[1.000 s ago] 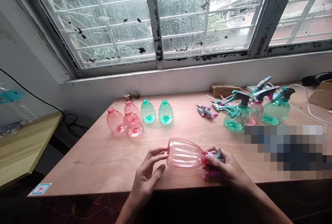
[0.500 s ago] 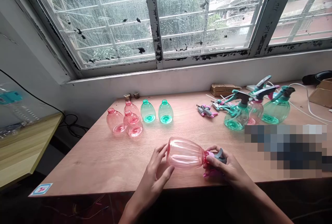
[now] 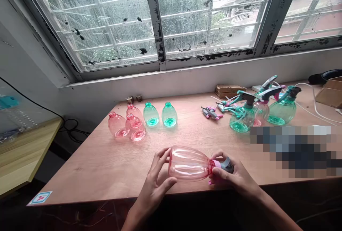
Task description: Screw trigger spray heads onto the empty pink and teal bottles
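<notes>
A clear pink spray bottle (image 3: 189, 164) lies on its side in the air above the table's front edge, its base to the left. My left hand (image 3: 157, 177) cups the base, thumb and fingers on opposite sides. At the neck, my right hand (image 3: 229, 174) is closed around the pink collar of the grey spray head (image 3: 227, 165). The collar meets the bottle neck; whether it is fully screwed on I cannot tell. Part of the spray head is hidden behind the right fingers.
Pink bottles (image 3: 135, 128) and green bottles (image 3: 169, 115) without heads stand at the back left. Loose spray heads (image 3: 211, 112) lie at the back, beside several bottles with heads (image 3: 242, 117). Cardboard (image 3: 229, 91) lies by the wall. A blurred patch (image 3: 296, 150) covers the right side.
The bottle has shifted slightly down and left in view, its base tipping a little lower. Both hands keep their places on it. The camera view has moved slightly.
</notes>
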Available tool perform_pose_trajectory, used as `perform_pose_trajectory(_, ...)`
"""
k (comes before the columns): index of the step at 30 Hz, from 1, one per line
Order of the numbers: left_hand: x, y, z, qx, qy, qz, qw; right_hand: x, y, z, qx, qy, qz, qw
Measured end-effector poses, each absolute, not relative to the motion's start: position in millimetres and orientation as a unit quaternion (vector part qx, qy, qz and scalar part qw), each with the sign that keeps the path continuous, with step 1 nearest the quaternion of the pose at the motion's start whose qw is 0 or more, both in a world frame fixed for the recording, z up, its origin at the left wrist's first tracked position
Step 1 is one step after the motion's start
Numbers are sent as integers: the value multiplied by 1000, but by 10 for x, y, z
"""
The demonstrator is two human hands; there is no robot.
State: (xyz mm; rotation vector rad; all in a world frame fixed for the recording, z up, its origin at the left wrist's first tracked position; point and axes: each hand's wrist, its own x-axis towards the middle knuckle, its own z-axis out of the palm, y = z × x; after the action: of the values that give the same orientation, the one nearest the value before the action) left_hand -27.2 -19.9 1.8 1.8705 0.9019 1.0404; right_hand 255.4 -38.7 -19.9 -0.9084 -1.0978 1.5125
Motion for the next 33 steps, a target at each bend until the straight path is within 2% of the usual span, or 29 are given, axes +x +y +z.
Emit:
perform_pose_trajectory(3, -251, -199, 17, 754, 355, 395, 386, 2564, -347, -181, -369, -453, 627, 516)
perform_pose_trajectory(7, -249, -206, 2, 726, 307, 452, 418, 2558, -321, -154, -360, -444, 629, 527)
perform_pose_trajectory(10, -241, -188, 4, 687, 310, 497, 430, 2509, -398, -136, -402, -467, 585, 527)
perform_pose_trajectory(14, -220, -164, -7, 615, 358, 552, 435, 2450, -572, -144, -449, -586, 406, 539)
perform_pose_trajectory(17, -231, -190, 1, 623, 369, 495, 481, 2464, -684, -168, -433, -688, 223, 538)
perform_pose_trajectory(19, -258, -226, 30, 648, 354, 450, 502, 2480, -726, -166, -422, -706, 179, 540)
perform_pose_trajectory(21, -302, -264, 65, 664, 323, 423, 525, 2472, -734, -128, -429, -672, 254, 548)
perform_pose_trajectory(25, -427, -339, 107, 701, 295, 410, 504, 2359, -695, 45, -405, -444, 621, 504)
perform_pose_trajectory(27, -482, -381, 142, 706, 303, 415, 488, 2292, -700, 122, -384, -366, 700, 478)
perform_pose_trajectory(30, -483, -438, 248, 694, 307, 405, 511, 2242, -768, 140, -408, -373, 671, 493)
perform_pose_trajectory(33, -365, -459, 345, 623, 314, 466, 544, 2257, -844, 41, -443, -523, 486, 543)
